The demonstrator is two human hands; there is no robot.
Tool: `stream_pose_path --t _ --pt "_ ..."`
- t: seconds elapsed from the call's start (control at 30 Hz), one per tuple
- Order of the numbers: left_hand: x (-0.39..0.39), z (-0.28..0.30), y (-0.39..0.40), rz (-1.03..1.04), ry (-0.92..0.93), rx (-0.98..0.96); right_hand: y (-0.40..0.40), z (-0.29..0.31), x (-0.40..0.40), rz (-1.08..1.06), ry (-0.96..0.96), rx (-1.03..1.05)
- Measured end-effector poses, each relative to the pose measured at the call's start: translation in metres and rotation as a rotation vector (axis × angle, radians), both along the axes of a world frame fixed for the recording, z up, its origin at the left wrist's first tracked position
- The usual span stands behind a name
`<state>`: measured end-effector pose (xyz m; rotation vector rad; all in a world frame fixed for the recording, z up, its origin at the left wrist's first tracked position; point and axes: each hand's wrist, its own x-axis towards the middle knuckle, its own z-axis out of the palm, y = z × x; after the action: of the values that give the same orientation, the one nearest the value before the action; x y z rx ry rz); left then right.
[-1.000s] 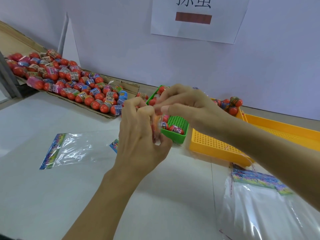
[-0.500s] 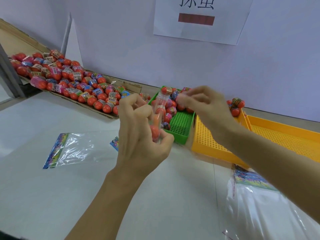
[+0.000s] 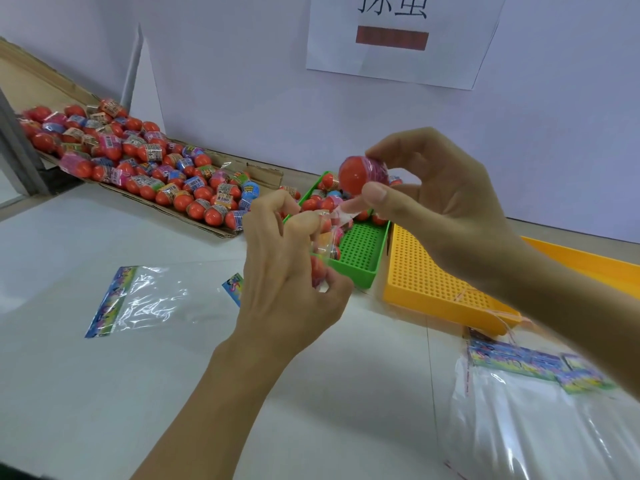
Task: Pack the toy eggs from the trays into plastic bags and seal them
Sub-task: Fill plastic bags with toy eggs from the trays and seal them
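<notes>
My left hand grips a clear plastic bag that holds at least one red toy egg. Just above and to the right, my right hand pinches a red toy egg with a pink wrapper between thumb and fingers, close over the bag's mouth. Behind the hands sits a green perforated tray with several eggs at its far end. A pile of wrapped eggs lies on a cardboard sheet at the back left.
An orange perforated tray stands right of the green one. An empty bag with a printed header lies flat at the left. A stack of empty bags lies at the lower right. A wall with a paper sign closes the back.
My right hand left the bag's mouth, reached to the green tray and now holds a single egg lifted above the bag. My left hand stayed in place with the bag.
</notes>
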<state>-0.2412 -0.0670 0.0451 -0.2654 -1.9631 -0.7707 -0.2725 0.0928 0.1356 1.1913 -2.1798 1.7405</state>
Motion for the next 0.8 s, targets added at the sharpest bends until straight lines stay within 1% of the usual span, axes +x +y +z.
stream_pose_path --t 0.17,0.3,0.43,0.53,0.67,0.8 --pt "0.000 -0.001 0.002 -0.006 0.001 0.062 0.004 -0.002 -0.005 0.008 -0.009 -0.028" --pt "0.001 -0.002 0.003 -0.041 -0.006 0.028 0.004 -0.005 -0.006 0.013 -0.013 -0.016" --pt "0.001 -0.003 0.006 -0.043 -0.028 0.041 0.004 -0.005 -0.005 0.008 0.004 -0.021" --pt "0.002 -0.003 0.007 -0.051 -0.036 0.030 0.006 -0.005 -0.006 0.008 0.030 0.039" --pt "0.005 0.000 0.008 -0.105 -0.006 0.039 0.010 -0.007 -0.009 0.031 -0.011 0.116" --pt "0.008 0.001 0.011 -0.163 -0.062 -0.008 0.013 -0.006 -0.008 0.063 -0.009 0.155"
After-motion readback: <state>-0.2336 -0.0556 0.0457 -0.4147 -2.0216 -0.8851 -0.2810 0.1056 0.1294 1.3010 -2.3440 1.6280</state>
